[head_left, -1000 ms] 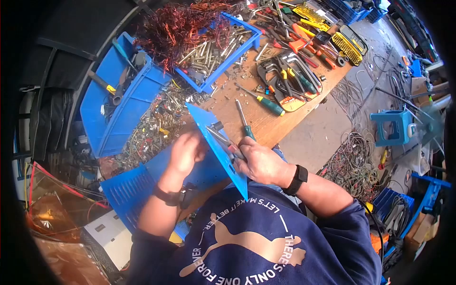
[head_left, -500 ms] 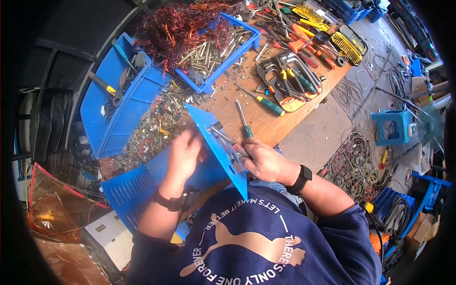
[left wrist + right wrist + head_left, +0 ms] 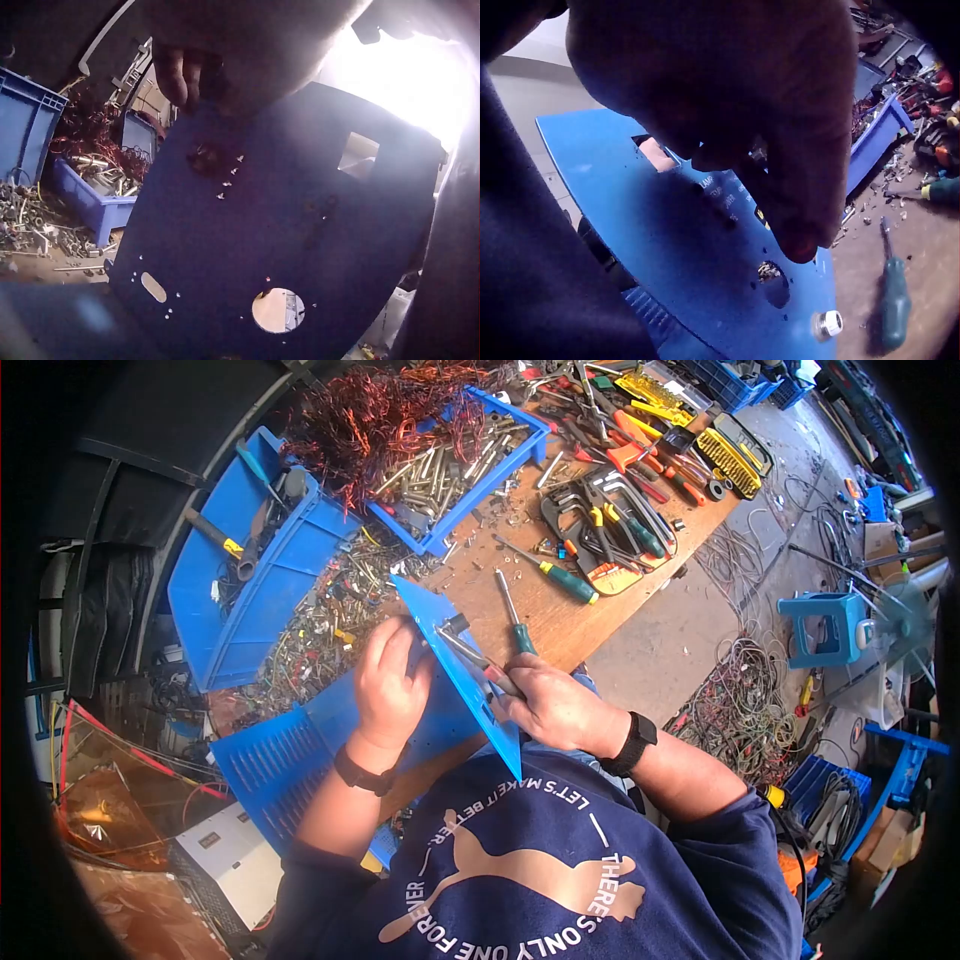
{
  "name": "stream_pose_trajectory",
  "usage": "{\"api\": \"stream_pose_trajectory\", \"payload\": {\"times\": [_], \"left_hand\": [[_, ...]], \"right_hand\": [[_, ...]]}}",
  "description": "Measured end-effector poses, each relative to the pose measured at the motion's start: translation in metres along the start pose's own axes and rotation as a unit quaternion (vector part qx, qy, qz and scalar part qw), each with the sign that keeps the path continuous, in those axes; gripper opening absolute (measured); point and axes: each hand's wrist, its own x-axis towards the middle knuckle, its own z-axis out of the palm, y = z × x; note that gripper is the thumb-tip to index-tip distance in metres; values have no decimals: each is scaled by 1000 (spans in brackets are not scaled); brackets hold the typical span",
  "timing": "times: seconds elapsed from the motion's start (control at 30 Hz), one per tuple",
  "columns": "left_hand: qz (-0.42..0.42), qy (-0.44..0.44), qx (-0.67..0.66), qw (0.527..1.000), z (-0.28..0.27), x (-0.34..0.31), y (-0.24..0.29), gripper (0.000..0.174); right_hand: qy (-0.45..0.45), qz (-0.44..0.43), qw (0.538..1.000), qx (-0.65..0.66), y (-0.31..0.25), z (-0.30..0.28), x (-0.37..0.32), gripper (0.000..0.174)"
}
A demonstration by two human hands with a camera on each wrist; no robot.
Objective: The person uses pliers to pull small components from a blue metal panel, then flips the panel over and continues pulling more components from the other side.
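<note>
A blue metal panel (image 3: 440,650) with cut-outs stands tilted in front of the person. On its front side the right hand (image 3: 560,705) grips a metal-shafted tool (image 3: 468,652) with some red near the fingers; its kind does not show. The shaft reaches toward a dark round fitting (image 3: 456,625) on the panel. Behind the panel is the left hand (image 3: 390,685), fingers bent toward the back face; I cannot tell whether it holds anything. A round hole (image 3: 279,310) shows in the left wrist view. Printed lettering (image 3: 718,196) and a short silver cylinder (image 3: 827,325) appear in the right wrist view.
A slotted blue sheet (image 3: 275,755) lies at the lower left. Two green-handled screwdrivers (image 3: 518,622) (image 3: 568,582) and a hex key set (image 3: 610,530) lie on the wooden table (image 3: 585,628). Beyond stand a blue tray (image 3: 445,538) of metal rods and a blue bin (image 3: 250,580).
The left hand, blurred earlier, now shows sharply and has turned slightly behind the panel. The right hand keeps hold of the tool with hardly any shift. The panel stays in place.
</note>
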Motion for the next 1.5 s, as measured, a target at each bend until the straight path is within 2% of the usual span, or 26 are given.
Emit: {"api": "stream_pose_trajectory", "payload": {"times": [0.17, 0.4, 0.5, 0.57, 0.6, 0.63, 0.67, 0.73, 0.83, 0.93, 1.13, 1.33, 1.43, 1.5], "left_hand": [[11, 7, 0, 1000, 0, 3, 1, 36], [38, 8, 25, 999, -2, 6, 2, 29], [-56, -72, -68, 994, -5, 5, -4, 19], [-54, -111, -100, 987, -4, 6, -16, 8], [-221, -167, -252, 927, -3, 3, -24, 12], [-377, -213, -387, 814, -4, 2, -30, 16], [-429, -218, -475, 737, -3, 1, -33, 20], [-513, -218, -623, 548, -3, 5, -34, 30], [-524, -219, -626, 533, 3, 4, -39, 41], [-505, -231, -622, 552, 4, 5, -33, 47], [-477, -209, -589, 619, -2, 0, -25, 43], [-417, -165, -484, 752, -7, 1, -13, 23], [-308, -184, -247, 900, -5, 3, -14, 17], [-246, -136, -220, 934, -2, 0, -12, 16]], "right_hand": [[-19, 34, 999, -24, -1, 3, 1, 38], [-21, 29, 999, -40, -3, 1, 2, 35], [5, 15, 999, -40, -3, 1, 3, 30], [12, 9, 998, -55, 1, 1, 3, 30], [12, 5, 998, -68, 6, 3, 4, 30], [16, 0, 997, -73, 7, 2, 5, 30], [19, -7, 997, -78, 9, 1, 6, 30], [12, -16, 997, -79, 12, -1, 8, 30], [-16, -31, 997, -64, 21, -6, 12, 32], [-29, -42, 998, -44, 27, -10, 12, 34], [-1, -38, 999, -19, 33, -21, 2, 38], [25, -19, 999, 9, 31, -29, -6, 39], [4, 2, 1000, 4, 28, -24, -10, 41], [-19, 15, 1000, 2, 24, -21, -10, 42]]}}
